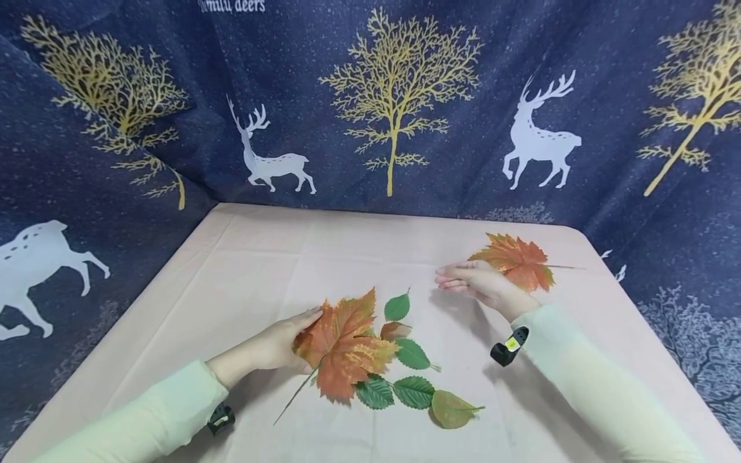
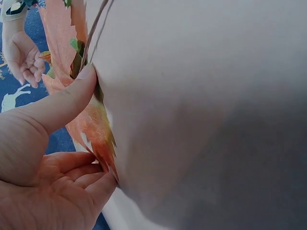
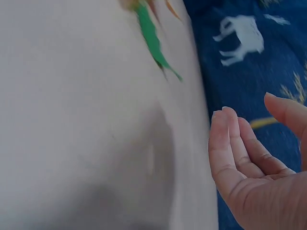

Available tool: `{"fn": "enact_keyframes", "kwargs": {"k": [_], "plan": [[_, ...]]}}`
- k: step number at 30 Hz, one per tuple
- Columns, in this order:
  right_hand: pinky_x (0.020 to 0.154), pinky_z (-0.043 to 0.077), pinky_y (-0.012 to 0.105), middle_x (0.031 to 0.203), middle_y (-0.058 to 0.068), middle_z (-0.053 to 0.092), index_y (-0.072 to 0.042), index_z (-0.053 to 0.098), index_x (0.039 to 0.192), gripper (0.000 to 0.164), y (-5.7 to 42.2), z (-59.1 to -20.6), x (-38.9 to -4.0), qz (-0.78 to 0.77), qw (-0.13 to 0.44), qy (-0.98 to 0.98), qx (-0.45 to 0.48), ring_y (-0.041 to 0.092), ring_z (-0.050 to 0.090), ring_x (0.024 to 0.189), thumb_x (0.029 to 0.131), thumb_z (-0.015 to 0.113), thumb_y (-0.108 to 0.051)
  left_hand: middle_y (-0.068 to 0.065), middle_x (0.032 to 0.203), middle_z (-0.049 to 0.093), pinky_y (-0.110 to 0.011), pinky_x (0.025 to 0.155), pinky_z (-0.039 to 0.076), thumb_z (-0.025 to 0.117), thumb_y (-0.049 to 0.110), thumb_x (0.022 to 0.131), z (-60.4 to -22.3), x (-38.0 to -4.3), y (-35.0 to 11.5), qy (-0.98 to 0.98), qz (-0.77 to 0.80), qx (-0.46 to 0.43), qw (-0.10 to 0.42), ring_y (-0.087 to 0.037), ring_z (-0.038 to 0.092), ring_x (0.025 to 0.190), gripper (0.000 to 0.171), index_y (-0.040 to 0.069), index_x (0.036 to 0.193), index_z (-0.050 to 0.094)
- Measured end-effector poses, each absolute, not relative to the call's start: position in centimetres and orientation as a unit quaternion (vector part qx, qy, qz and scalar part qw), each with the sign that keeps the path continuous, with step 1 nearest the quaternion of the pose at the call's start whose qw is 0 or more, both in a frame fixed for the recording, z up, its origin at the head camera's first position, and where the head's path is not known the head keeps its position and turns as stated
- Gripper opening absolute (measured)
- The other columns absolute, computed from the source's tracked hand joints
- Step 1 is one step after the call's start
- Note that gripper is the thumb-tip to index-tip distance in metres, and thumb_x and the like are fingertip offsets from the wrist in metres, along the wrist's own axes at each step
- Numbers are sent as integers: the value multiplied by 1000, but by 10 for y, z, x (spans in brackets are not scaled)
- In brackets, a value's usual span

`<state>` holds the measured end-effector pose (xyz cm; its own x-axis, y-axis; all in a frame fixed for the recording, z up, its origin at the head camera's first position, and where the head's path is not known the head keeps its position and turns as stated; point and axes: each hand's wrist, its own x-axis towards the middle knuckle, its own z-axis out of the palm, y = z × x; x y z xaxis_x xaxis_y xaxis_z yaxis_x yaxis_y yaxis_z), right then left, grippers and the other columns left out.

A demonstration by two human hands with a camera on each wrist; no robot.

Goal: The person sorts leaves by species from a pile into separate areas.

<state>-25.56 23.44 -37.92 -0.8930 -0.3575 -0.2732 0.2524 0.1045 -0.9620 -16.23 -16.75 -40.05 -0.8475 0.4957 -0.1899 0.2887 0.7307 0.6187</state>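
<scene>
The left hand [image 1: 283, 341] holds the near orange maple leaf [image 1: 347, 347] by its left edge, the thumb and fingers narrowed onto it; in the left wrist view the thumb lies by the base of the leaf's stem and the fingertips touch a lobe. This leaf sits just to the right of that hand, over the front middle of the desk [image 1: 278, 257], its stem pointing toward the person. Against its right side lies a cluster of smaller leaves: an upper green leaf [image 1: 397, 307], a brownish leaf [image 1: 395, 331], a middle green leaf [image 1: 412, 354], two toothed green leaves [image 1: 413, 392] and a yellow-green leaf [image 1: 453, 409]. The right hand [image 1: 477, 281] is above the desk, fingers extended, thumb apart and nothing in its grasp, to the right of the cluster. Just beyond it, partly hidden by it, the far orange maple leaf [image 1: 523, 257] lies with its stem pointing right.
</scene>
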Motion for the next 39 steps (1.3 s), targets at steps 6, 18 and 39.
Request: {"fn": "enact_keyframes", "kwargs": {"k": [6,18,39], "plan": [[94,58,31,109,16,72,19,43,132,46,207,-393,-242,-641,252,721,-74,16,72,93,98,53,-10,-19,159,23,-60,117,27,85,10,70,-399,-161,-167,916,292,214,172,-44,25,143,100,0,151,27],[96,57,41,116,28,65,18,45,131,44,159,-395,-227,-627,346,690,-105,29,70,102,99,53,-12,-19,159,21,-59,117,27,84,9,71,-399,-159,-163,916,291,212,175,-44,24,143,98,-2,150,28],[80,61,33,73,1,55,-9,39,74,33,89,-405,-229,-592,360,720,-45,18,67,78,88,69,-8,-18,160,18,-59,118,26,83,14,74,-399,-161,-161,919,284,207,179,-43,23,144,96,-3,150,27]]}}
